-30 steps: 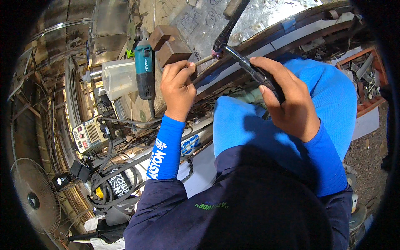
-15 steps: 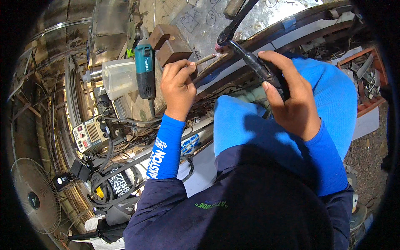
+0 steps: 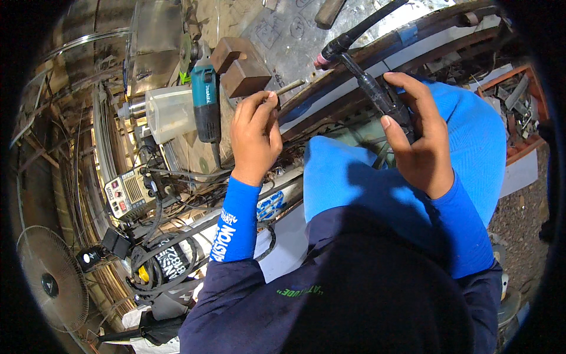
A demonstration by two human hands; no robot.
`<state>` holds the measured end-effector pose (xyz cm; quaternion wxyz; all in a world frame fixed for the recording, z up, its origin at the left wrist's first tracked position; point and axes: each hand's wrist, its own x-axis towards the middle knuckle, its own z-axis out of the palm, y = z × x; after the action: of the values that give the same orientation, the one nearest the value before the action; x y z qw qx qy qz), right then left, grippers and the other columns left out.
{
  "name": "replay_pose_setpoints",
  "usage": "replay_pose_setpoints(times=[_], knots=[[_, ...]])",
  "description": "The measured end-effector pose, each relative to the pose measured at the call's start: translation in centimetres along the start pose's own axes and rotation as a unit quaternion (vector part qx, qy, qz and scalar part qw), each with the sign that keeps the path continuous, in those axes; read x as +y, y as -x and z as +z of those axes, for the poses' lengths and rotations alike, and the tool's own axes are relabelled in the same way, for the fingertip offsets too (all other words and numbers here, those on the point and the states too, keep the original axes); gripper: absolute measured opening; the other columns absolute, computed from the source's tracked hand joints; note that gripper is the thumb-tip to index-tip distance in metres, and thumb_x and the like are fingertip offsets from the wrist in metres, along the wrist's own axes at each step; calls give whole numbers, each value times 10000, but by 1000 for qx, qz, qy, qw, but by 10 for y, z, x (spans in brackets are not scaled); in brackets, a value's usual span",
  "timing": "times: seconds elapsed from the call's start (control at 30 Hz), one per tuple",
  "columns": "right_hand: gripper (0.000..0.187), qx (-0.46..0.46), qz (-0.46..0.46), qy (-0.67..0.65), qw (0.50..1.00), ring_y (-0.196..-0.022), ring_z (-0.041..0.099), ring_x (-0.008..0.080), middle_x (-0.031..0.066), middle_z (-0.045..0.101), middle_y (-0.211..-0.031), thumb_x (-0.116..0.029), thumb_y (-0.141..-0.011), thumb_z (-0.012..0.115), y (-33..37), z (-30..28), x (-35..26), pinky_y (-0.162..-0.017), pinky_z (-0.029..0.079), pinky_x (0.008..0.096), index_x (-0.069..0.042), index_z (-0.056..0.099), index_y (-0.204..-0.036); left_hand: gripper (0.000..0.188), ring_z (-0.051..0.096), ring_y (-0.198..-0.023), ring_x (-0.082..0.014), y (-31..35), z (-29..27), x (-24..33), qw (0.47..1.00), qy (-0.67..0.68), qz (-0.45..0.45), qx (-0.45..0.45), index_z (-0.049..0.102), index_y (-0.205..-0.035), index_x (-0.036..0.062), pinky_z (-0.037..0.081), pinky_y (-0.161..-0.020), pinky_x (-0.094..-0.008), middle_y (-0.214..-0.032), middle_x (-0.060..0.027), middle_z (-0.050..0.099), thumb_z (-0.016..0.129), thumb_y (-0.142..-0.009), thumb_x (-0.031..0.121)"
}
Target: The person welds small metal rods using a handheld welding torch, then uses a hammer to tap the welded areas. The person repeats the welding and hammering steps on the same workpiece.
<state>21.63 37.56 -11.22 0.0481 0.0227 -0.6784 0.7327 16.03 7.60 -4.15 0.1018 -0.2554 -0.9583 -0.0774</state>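
Pinched between the thumb and fingers of my left hand is a short thin metal rod, its free end pointing right over the edge of the metal sheet. My right hand is closed around the black handle of a TIG welding torch. The torch's pink nozzle sits above and right of the rod's end, apart from it. A brown notched metal block stands just beyond my left hand. The rod's other end is hidden in my fingers.
Left of the block lies a teal and black angle grinder, beside a clear plastic container. A welding machine, coiled cables and a fan are at left. An orange crate of metal scraps stands at right.
The torch and my right hand have shifted right, taking the nozzle away from the rod's tip. My left hand has turned slightly and lowered, still holding the rod.
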Motion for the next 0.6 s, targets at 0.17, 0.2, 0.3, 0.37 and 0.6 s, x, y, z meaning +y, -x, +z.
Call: replay_pose_setpoints(times=[0.17,0.2,0.3,0.37,0.6], knots=[[643,-5,12,-10,1000,-1271,611,230,139,582,-1425,134,-915,649,1,-1,0,-1130,463,339,-30,527,-1524,533,727,-1162,-372,2,-10,12,999,-13,-42,-32,749,-1324,75,587,-985,-419,-1294,-162,733,684,-847,-153],[644,-7,15,-16,1000,-1266,612,228,139,583,-1423,133,-915,649,2,-1,0,-1129,463,338,-29,525,-1526,539,733,-1159,-362,2,-12,13,998,-16,-42,-40,748,-1327,76,590,-980,-417,-1308,-162,735,682,-847,-159],[645,-12,19,-20,1000,-1265,612,222,136,587,-1409,138,-913,649,1,-2,0,-1123,464,330,-33,528,-1524,561,733,-1160,-360,1,-18,6,997,-6,-43,-66,740,-1336,74,586,-990,-423,-1361,-169,722,676,-835,-173],[584,22,-23,-6,999,-1119,685,260,161,657,-1289,81,-920,660,0,2,4,-1003,525,338,-54,561,-1478,585,706,-1173,-393,-1,-21,-4,995,17,-44,-88,730,-1338,66,565,-1026,-442,-1414,-182,689,676,-808,-175],[545,36,-17,-20,999,-1043,722,265,165,696,-1227,38,-931,655,0,3,4,-936,556,339,-70,578,-1459,545,694,-1126,-371,-23,-28,-1,992,0,-43,-118,717,-1346,55,552,-988,-420,-1242,-165,712,684,-848,-165]])
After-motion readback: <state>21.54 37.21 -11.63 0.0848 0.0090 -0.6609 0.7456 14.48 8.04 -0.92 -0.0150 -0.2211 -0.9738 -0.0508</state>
